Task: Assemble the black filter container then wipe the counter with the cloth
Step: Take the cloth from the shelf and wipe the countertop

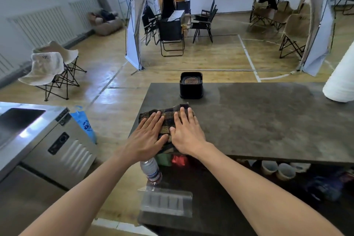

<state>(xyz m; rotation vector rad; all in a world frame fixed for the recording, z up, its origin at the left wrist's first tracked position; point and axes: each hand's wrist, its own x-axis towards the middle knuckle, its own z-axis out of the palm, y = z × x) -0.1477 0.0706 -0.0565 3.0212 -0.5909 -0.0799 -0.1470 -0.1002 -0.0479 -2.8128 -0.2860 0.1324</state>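
A dark plaid cloth (168,116) lies on the left part of the grey stone counter (258,120), near its front edge. My left hand (147,137) and my right hand (186,132) both rest flat on the cloth, side by side, fingers stretched forward and pressing down. The black filter container (191,86) stands upright at the counter's far edge, beyond the cloth, with a round perforated filter showing in its open top. Neither hand touches it.
A white roll (341,82) stands at the counter's right end. On a lower shelf under the counter are a water bottle (151,171), a clear plastic tray (165,202) and cups (277,170). A steel appliance (38,140) stands to the left; folding chairs farther off.
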